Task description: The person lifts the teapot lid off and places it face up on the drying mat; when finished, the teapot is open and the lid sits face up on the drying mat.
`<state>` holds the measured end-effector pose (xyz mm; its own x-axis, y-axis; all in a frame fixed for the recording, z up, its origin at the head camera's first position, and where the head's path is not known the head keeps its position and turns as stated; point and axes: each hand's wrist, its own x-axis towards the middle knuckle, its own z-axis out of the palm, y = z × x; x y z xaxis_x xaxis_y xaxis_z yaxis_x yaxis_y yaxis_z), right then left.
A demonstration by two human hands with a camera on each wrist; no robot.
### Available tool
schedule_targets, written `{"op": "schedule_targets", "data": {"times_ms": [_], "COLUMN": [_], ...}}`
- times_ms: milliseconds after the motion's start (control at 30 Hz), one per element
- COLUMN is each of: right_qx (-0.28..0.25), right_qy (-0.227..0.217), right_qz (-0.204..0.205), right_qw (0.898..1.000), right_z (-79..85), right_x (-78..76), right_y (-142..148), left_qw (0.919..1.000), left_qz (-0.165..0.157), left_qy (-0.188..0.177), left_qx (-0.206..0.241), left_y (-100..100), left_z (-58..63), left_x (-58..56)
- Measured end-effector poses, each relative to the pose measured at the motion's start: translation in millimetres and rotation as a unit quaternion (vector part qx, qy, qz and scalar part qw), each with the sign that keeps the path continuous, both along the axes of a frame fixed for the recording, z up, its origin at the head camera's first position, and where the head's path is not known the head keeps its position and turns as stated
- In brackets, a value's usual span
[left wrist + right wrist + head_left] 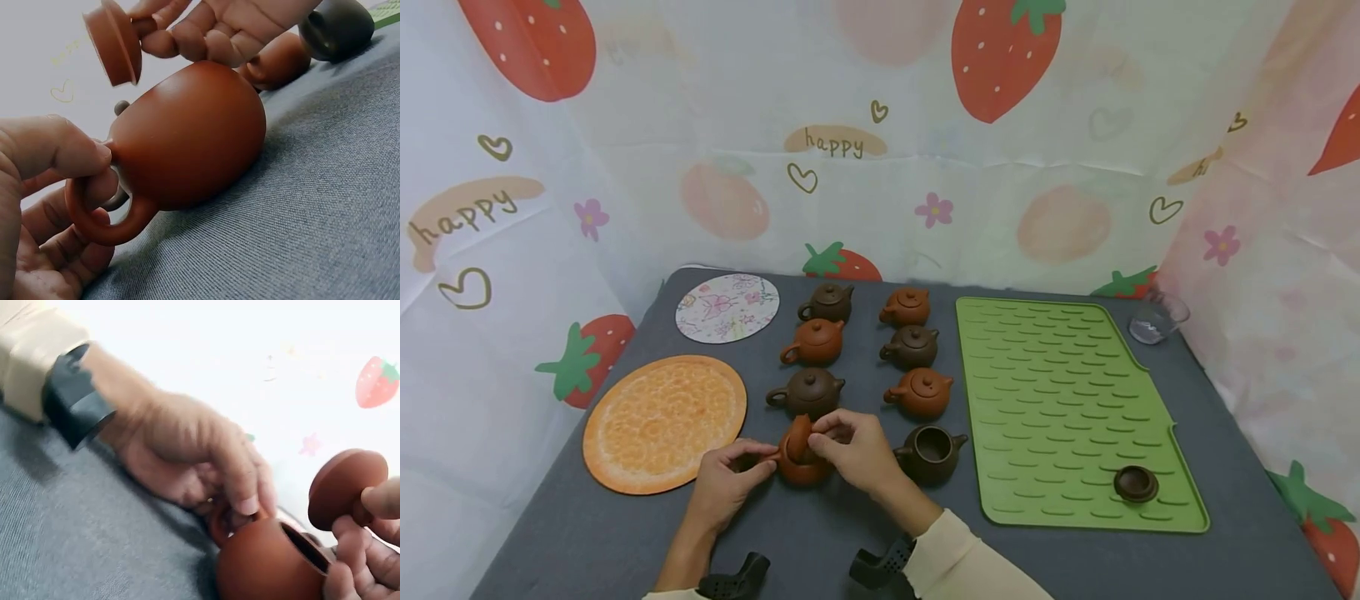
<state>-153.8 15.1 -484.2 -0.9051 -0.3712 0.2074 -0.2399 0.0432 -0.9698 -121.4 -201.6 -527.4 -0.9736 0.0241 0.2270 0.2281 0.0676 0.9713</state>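
A reddish-brown clay teapot (802,476) stands at the front of the left column of teapots, its mouth uncovered. By its looped handle (103,232), the left hand (724,485) grips it between thumb and fingers. Pinched by the knob in the right hand (859,450), the matching teapot lid (344,487) is tilted on edge above the mouth. The left wrist view shows this lid (114,47) apart from the pot's body. To the right of the right hand sits a dark brown teapot (931,457) without a lid.
Several lidded teapots (923,393), red and dark, stand in two columns behind. A green mat (1060,400) on the right bears a dark lid (1136,483) lying upside down. At the left are an orange round mat (666,425) and a floral one (727,308); a glass cup (1156,318) stands back right.
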Motion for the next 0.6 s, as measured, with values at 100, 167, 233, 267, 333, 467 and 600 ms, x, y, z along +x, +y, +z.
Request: {"op": "schedule_targets", "data": {"times_ms": [100,167,233,267,333,467,600], "right_qx": [-0.083,-0.134,-0.178,-0.197,-0.228,-0.271,-0.318], "right_qy": [-0.088,-0.135,-0.171,-0.185,-0.202,-0.228,-0.243], "right_qz": [0.022,0.033,0.046,0.054,0.073,0.119,0.148], "right_qw": [0.992,0.981,0.968,0.961,0.95,0.927,0.904], "right_z": [0.1,0.0,0.2,0.4,1.1,3.6,6.6], "right_x": [-1.0,-1.2,-1.4,-1.4,-1.4,-0.9,-0.4], "right_y": [3,4,6,6,7,10,11], "left_qw": [1.0,1.0,1.0,1.0,1.0,1.0,1.0], "left_qz": [0.003,0.002,0.001,0.0,-0.001,-0.003,-0.004], "left_qy": [-0.003,-0.005,-0.005,-0.004,-0.003,0.0,-0.001], "left_qx": [-0.002,-0.002,-0.002,-0.001,0.001,0.001,0.001], "left_y": [0,0,0,0,1,1,1], "left_z": [0.2,0.4,0.3,0.4,0.4,1.0,0.9], "left_x": [0.2,0.1,0.0,0.0,-0.1,0.2,0.2]}}
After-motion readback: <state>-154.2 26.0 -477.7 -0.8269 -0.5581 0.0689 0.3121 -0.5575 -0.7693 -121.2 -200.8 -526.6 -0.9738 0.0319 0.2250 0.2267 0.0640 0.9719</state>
